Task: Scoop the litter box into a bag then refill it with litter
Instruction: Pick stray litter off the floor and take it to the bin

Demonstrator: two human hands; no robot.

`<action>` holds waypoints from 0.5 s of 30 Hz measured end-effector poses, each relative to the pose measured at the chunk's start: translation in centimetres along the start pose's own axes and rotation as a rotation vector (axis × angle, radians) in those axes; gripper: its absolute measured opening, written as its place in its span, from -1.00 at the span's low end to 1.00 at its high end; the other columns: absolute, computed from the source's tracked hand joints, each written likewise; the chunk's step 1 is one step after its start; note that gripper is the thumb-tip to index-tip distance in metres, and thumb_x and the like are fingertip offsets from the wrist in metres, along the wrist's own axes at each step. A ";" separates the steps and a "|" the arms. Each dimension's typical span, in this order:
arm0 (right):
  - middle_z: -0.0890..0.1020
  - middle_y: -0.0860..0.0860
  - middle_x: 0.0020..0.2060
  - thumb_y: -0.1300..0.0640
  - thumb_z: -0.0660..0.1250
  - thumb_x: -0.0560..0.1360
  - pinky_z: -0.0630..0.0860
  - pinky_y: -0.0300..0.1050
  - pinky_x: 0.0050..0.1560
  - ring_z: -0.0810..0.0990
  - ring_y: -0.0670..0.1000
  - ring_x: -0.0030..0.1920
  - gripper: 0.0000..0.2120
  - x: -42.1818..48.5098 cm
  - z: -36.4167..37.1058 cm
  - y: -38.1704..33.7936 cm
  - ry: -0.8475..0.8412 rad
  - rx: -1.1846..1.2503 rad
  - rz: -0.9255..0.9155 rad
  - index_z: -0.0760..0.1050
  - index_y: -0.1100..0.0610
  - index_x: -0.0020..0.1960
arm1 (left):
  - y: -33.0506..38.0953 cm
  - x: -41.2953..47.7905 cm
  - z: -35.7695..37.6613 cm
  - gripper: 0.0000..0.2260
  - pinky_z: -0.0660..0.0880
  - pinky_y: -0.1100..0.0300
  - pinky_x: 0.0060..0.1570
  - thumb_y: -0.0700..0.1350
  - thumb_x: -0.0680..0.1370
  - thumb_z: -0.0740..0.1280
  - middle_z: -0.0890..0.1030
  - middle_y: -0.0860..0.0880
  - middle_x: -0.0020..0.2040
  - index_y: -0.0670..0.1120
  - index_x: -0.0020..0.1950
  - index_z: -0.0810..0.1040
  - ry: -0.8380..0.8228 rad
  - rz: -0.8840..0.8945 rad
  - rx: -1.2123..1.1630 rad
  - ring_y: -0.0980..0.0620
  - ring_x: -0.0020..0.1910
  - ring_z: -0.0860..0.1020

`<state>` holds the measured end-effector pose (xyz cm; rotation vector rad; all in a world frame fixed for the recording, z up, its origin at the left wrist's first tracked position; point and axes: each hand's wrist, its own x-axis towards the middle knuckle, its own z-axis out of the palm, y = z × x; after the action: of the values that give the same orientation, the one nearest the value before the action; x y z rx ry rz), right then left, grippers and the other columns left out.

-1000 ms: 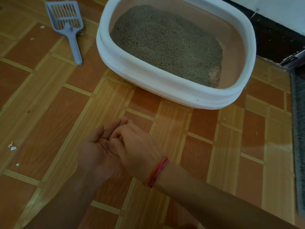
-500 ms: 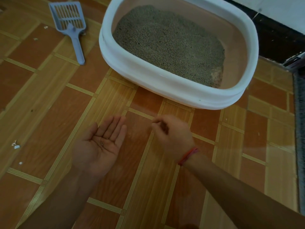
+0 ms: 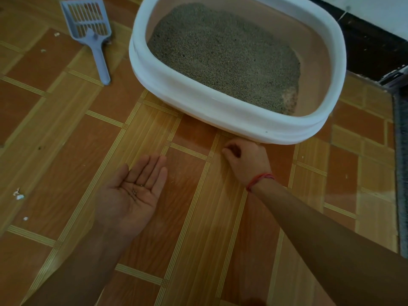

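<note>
A white litter box [image 3: 198, 100] stands on the tiled floor, filled with grey litter [image 3: 223, 54]. A blue slotted scoop [image 3: 90, 32] lies flat on the floor to its left. My left hand [image 3: 134, 193] is held palm up with straight fingers, and a few dark litter grains [image 3: 135, 191] lie in the palm. My right hand [image 3: 245, 160] is down at the floor just in front of the box's near wall, its fingers curled with the tips drawn together. Whether it pinches a grain I cannot tell. No bag is in view.
Small white crumbs [image 3: 18, 195] lie on the floor at the left. A dark mat edge [image 3: 400, 173] runs along the right side. A dark skirting and white wall [image 3: 371, 40] stand behind the box.
My right hand has left the left palm and moved forward and right to the floor beside the box. The left hand has stayed palm up.
</note>
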<state>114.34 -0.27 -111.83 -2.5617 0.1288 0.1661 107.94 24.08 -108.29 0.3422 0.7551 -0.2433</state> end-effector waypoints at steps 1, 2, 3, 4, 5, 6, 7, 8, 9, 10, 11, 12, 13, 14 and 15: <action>0.66 -0.16 -0.13 0.03 0.35 0.51 0.58 -0.05 0.02 0.60 -0.11 -0.09 -0.91 0.1 0.1 0.0 -0.003 -0.004 -0.007 0.63 -0.06 -0.03 | 0.0 0.0 0.0 -0.54 0.58 -0.04 0.09 -0.05 0.67 0.11 0.66 -0.20 0.16 -0.29 -0.08 0.71 -0.001 0.001 -0.003 -0.14 0.14 0.64; 0.66 -0.16 -0.13 0.03 0.35 0.52 0.58 -0.04 0.01 0.60 -0.11 -0.09 -0.91 0.0 0.1 0.0 -0.010 -0.011 -0.008 0.63 -0.06 -0.03 | 0.1 0.0 -0.1 -0.54 0.58 -0.05 0.09 -0.05 0.67 0.11 0.65 -0.20 0.16 -0.30 -0.07 0.71 -0.004 0.001 -0.009 -0.15 0.14 0.64; 0.66 -0.16 -0.13 0.03 0.35 0.52 0.58 -0.04 0.01 0.60 -0.10 -0.09 -0.92 0.1 0.2 -0.1 -0.015 -0.018 -0.009 0.62 -0.06 -0.04 | 0.1 0.0 -0.2 -0.54 0.59 -0.05 0.08 -0.05 0.67 0.11 0.65 -0.20 0.16 -0.30 -0.07 0.71 0.000 0.000 -0.010 -0.15 0.14 0.65; 0.66 -0.15 -0.13 0.03 0.34 0.52 0.58 -0.03 0.00 0.60 -0.09 -0.10 -0.92 0.1 0.2 -0.1 -0.025 -0.029 -0.008 0.62 -0.06 -0.04 | 0.1 0.0 -0.2 -0.54 0.59 -0.05 0.08 -0.05 0.67 0.10 0.66 -0.20 0.16 -0.30 -0.07 0.71 0.002 0.000 -0.010 -0.15 0.13 0.65; 0.65 -0.13 -0.13 0.02 0.33 0.53 0.58 -0.02 -0.01 0.60 -0.07 -0.10 -0.92 0.2 0.2 -0.1 -0.037 -0.041 -0.010 0.61 -0.07 -0.04 | 0.1 0.0 -0.3 -0.53 0.59 -0.05 0.08 -0.05 0.67 0.10 0.66 -0.20 0.16 -0.30 -0.08 0.71 0.000 -0.001 -0.009 -0.15 0.13 0.65; 0.65 -0.11 -0.13 0.02 0.31 0.54 0.58 -0.01 -0.02 0.60 -0.04 -0.10 -0.91 0.3 0.2 -0.3 -0.049 -0.055 -0.008 0.60 -0.06 -0.04 | 0.1 0.0 -0.3 -0.53 0.59 -0.05 0.08 -0.05 0.67 0.10 0.66 -0.20 0.16 -0.30 -0.08 0.71 -0.002 -0.005 -0.006 -0.15 0.13 0.65; 0.65 -0.08 -0.12 0.02 0.30 0.55 0.58 0.00 -0.04 0.60 -0.01 -0.09 -0.90 0.4 0.2 -0.3 -0.057 -0.075 -0.009 0.58 -0.04 -0.04 | 0.1 0.0 -0.3 -0.53 0.59 -0.05 0.08 -0.05 0.66 0.10 0.66 -0.20 0.16 -0.30 -0.08 0.71 0.004 -0.003 -0.007 -0.15 0.13 0.65; 0.64 -0.05 -0.11 0.01 0.28 0.55 0.57 0.01 -0.05 0.60 0.02 -0.08 -0.89 0.4 0.3 -0.4 -0.079 -0.100 0.008 0.58 -0.03 -0.03 | 0.1 -0.1 -0.3 -0.53 0.59 -0.05 0.08 -0.05 0.66 0.11 0.66 -0.20 0.16 -0.30 -0.08 0.71 0.007 -0.005 -0.007 -0.15 0.13 0.65; 0.64 -0.03 -0.09 0.01 0.27 0.56 0.57 0.01 -0.05 0.60 0.05 -0.08 -0.88 0.3 0.5 -0.3 -0.092 -0.123 0.018 0.57 -0.01 -0.02 | 0.1 -0.1 -0.3 -0.53 0.59 -0.05 0.08 -0.05 0.66 0.11 0.66 -0.20 0.16 -0.30 -0.09 0.71 0.009 -0.002 -0.004 -0.15 0.13 0.65; 0.63 -0.01 -0.06 0.02 0.25 0.57 0.56 0.01 -0.05 0.60 0.06 -0.07 -0.87 0.3 0.4 -0.6 -0.110 -0.139 0.025 0.56 0.01 -0.01 | 0.1 -0.1 -0.2 -0.53 0.59 -0.04 0.08 -0.05 0.67 0.11 0.66 -0.20 0.16 -0.30 -0.09 0.71 0.015 0.002 0.005 -0.15 0.13 0.65; 0.61 0.01 -0.04 0.02 0.24 0.58 0.56 0.02 -0.05 0.59 0.08 -0.06 -0.85 0.3 0.2 -0.8 -0.102 -0.156 0.006 0.56 0.03 0.00 | 0.1 -0.1 -0.3 -0.53 0.59 -0.04 0.08 -0.05 0.67 0.11 0.66 -0.20 0.16 -0.30 -0.09 0.71 0.005 0.009 0.003 -0.15 0.13 0.65; 0.60 0.02 -0.02 0.03 0.23 0.58 0.55 0.03 -0.06 0.58 0.09 -0.05 -0.84 0.3 -0.1 -1.3 -0.095 -0.177 0.006 0.55 0.05 0.01 | 0.1 -0.2 -0.3 -0.53 0.59 -0.03 0.08 -0.05 0.67 0.11 0.66 -0.20 0.16 -0.30 -0.09 0.71 0.003 0.008 0.004 -0.15 0.13 0.65; 0.59 0.03 -0.02 0.03 0.21 0.59 0.54 0.02 -0.07 0.58 0.09 -0.06 -0.83 0.5 -0.5 -1.9 -0.093 -0.186 -0.006 0.54 0.07 0.02 | 0.2 -0.1 -0.5 -0.53 0.59 -0.03 0.08 -0.05 0.67 0.11 0.66 -0.21 0.16 -0.30 -0.09 0.71 0.009 0.012 0.004 -0.15 0.13 0.65; 0.58 0.02 -0.03 0.03 0.20 0.59 0.53 0.00 -0.10 0.57 0.09 -0.07 -0.83 0.0 -0.5 -2.2 -0.122 -0.155 0.027 0.53 0.08 0.02 | 0.4 -0.2 -0.4 -0.53 0.59 -0.03 0.07 -0.05 0.66 0.11 0.66 -0.21 0.16 -0.30 -0.09 0.71 0.006 0.009 0.007 -0.15 0.13 0.65; 0.58 -0.01 -0.06 0.01 0.19 0.59 0.52 -0.01 -0.15 0.56 0.07 -0.10 -0.82 -0.4 0.5 -1.3 -0.142 -0.141 0.030 0.52 0.06 0.02 | 0.3 -0.2 -0.6 -0.53 0.59 -0.04 0.07 -0.05 0.66 0.11 0.66 -0.21 0.16 -0.30 -0.09 0.71 0.015 0.017 -0.016 -0.16 0.13 0.65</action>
<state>114.11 1.11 -111.49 -2.6784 0.1044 0.3794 107.58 24.61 -108.49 0.3351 0.7680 -0.2190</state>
